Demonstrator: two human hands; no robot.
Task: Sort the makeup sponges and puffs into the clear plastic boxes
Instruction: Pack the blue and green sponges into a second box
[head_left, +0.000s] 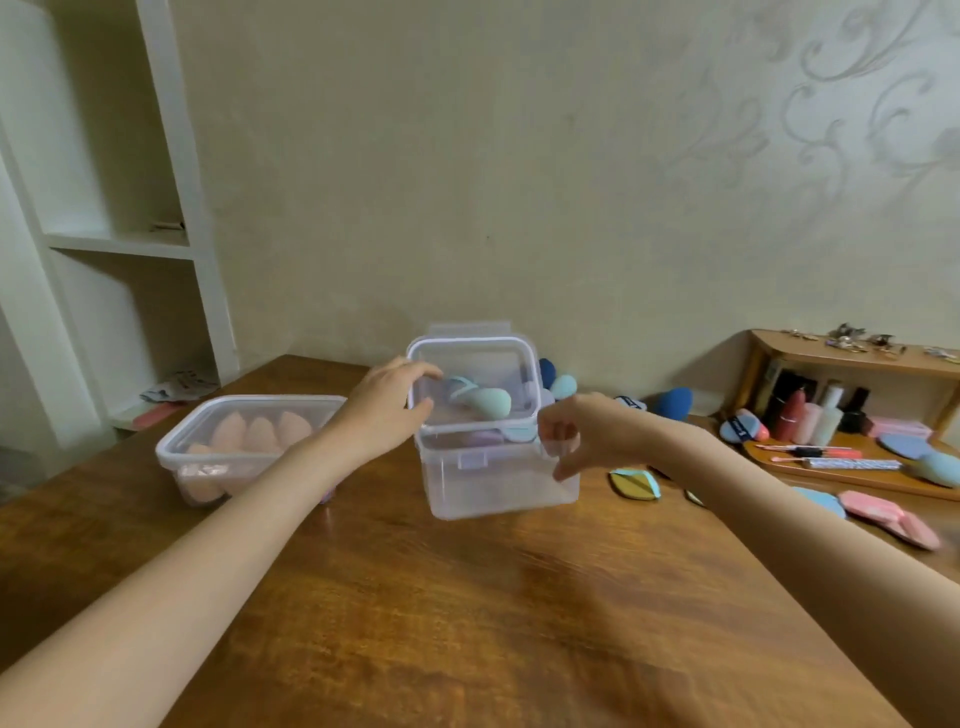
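A clear plastic box (498, 486) stands mid-table with its clear lid (470, 364) tilted up over it. My left hand (384, 410) grips the lid's left edge. My right hand (576, 434), fingers curled, is at the box's right rim; whether it pinches the rim is unclear. Teal sponges (488, 402) show through the lid. A second clear box (239, 447) at the left holds several peach sponges (260, 434). Blue sponges (672, 402) lie behind. Flat puffs lie at the right: a yellow-and-blue one (636, 483) and pink ones (891, 517).
The brown wooden table (467, 597) ends at the wall behind. At the right, a wooden tray (831, 475) and small shelf (852, 356) hold bottles, pens and more puffs. A white shelving unit (130, 244) stands at the left.
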